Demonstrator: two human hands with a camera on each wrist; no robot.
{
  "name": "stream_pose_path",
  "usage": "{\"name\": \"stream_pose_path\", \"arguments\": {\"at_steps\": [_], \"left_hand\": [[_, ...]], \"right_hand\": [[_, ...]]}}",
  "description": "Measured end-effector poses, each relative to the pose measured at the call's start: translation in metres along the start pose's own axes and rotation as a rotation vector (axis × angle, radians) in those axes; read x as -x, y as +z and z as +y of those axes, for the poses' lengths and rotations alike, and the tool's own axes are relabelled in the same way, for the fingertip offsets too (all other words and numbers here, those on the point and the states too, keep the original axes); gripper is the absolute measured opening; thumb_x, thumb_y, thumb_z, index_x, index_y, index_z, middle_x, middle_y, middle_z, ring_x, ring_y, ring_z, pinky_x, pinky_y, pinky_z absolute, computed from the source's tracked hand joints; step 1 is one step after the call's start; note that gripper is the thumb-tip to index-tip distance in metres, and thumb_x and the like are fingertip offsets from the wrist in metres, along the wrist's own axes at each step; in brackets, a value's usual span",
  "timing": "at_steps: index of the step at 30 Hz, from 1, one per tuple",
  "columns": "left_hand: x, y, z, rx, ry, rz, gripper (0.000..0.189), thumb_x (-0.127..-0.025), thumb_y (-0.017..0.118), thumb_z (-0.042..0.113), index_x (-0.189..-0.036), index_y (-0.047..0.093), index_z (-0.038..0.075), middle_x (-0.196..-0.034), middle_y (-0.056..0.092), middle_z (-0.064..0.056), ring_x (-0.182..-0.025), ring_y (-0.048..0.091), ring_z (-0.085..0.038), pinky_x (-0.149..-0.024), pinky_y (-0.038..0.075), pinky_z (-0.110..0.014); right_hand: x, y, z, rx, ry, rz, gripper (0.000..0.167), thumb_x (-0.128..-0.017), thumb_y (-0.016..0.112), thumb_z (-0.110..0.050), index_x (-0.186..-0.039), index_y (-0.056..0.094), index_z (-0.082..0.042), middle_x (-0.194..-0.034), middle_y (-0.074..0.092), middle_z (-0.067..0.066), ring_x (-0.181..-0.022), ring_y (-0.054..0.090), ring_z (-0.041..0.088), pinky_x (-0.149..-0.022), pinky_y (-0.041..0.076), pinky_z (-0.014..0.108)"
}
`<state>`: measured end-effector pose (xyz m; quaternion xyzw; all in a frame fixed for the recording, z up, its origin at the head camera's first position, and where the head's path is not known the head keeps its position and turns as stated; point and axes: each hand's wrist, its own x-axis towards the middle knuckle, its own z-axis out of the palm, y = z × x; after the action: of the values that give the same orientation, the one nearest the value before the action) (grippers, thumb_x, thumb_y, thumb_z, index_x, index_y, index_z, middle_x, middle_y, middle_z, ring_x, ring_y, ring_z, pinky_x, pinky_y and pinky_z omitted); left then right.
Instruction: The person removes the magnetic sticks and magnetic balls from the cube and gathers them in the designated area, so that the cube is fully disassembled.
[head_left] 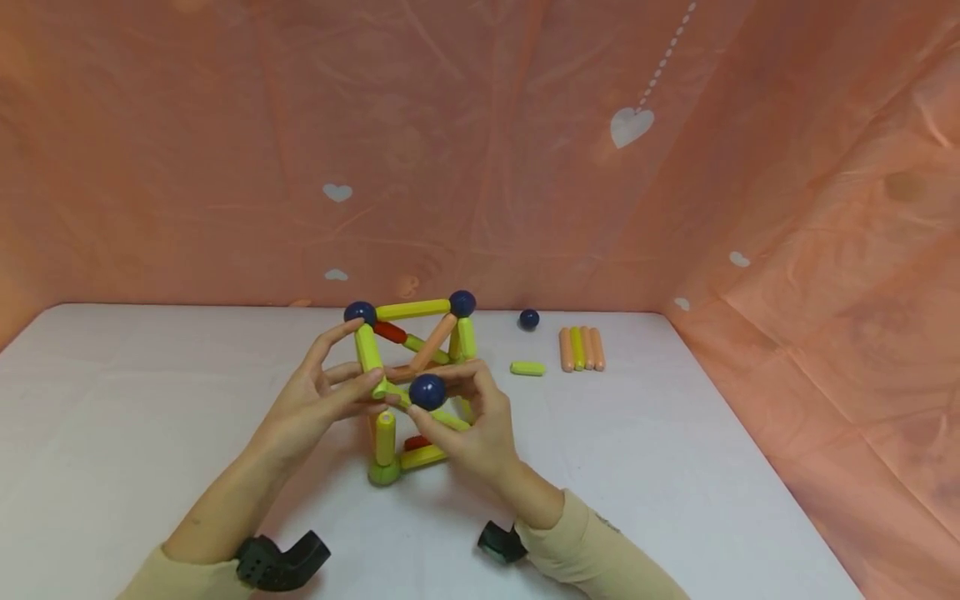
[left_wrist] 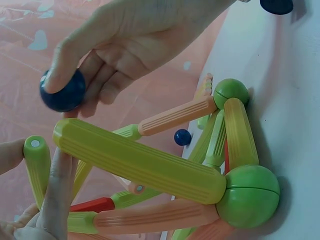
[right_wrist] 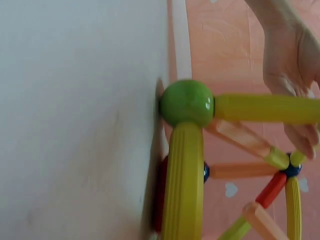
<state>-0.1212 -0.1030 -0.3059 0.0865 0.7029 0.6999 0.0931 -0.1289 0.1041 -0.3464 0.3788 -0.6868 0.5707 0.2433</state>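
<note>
A frame of magnetic rods and balls stands on the white table. My left hand [head_left: 318, 400] pinches a yellow-green rod [head_left: 367, 348] on the frame's upper left; its far end meets a dark blue ball [head_left: 360, 313]. Between thumb and fingers, my right hand [head_left: 480, 425] pinches another blue ball [head_left: 427, 392]. That ball [left_wrist: 65, 92] hangs apart from the free end of a thick yellow rod [left_wrist: 140, 160] in the left wrist view. This yellow rod rises from a green ball [head_left: 385, 472] at the frame's near corner. The right hand is outside the right wrist view.
To the right of the frame lie a loose blue ball [head_left: 528, 319], a short green rod [head_left: 528, 368] and a row of several rods [head_left: 588, 348]. An orange cloth [head_left: 480, 167] with white hearts hangs behind the table.
</note>
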Motion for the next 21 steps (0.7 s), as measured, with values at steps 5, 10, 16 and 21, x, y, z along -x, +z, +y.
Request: {"name": "stream_pose_path", "arguments": {"at_steps": [5,10,16,21], "left_hand": [[-0.001,0.0,0.001,-0.011,-0.01,0.011,0.07,-0.096,0.059,0.025,-0.152,0.017,0.028,-0.124,0.06,-0.02,-0.087,0.072,-0.017,-0.084,0.055,-0.023],[-0.002,0.0,0.0,-0.012,-0.022,0.012,0.069,-0.096,0.058,0.026,-0.152,0.017,0.028,-0.119,0.063,-0.015,-0.086,0.072,-0.016,-0.083,0.054,-0.021],[-0.002,-0.002,-0.001,-0.023,-0.029,0.016,0.068,-0.096,0.058,0.027,-0.151,0.018,0.03,-0.122,0.061,-0.016,-0.086,0.071,-0.014,-0.083,0.053,-0.02],[-0.001,-0.002,0.0,-0.026,-0.018,0.015,0.068,-0.097,0.058,0.025,-0.151,0.019,0.03,-0.115,0.064,-0.01,-0.084,0.071,-0.012,-0.082,0.054,-0.021]], "right_hand": [[0.002,-0.018,0.007,0.033,0.071,0.057,0.038,-0.076,0.075,0.004,-0.106,0.052,0.005,-0.101,0.064,0.021,-0.086,0.063,0.015,-0.076,0.055,0.026],[0.005,-0.043,0.015,0.072,0.196,0.118,0.036,-0.077,0.072,0.008,-0.106,0.052,0.008,-0.101,0.063,0.023,-0.083,0.061,0.007,-0.073,0.053,0.021],[0.007,-0.073,0.03,0.146,0.343,0.205,0.037,-0.076,0.073,0.01,-0.106,0.052,0.01,-0.099,0.064,0.025,-0.079,0.06,0.004,-0.072,0.052,0.016],[0.008,-0.095,0.041,0.147,0.444,0.277,0.037,-0.078,0.073,0.009,-0.107,0.052,0.013,-0.1,0.062,0.028,-0.079,0.059,0.002,-0.071,0.05,0.013]]}}
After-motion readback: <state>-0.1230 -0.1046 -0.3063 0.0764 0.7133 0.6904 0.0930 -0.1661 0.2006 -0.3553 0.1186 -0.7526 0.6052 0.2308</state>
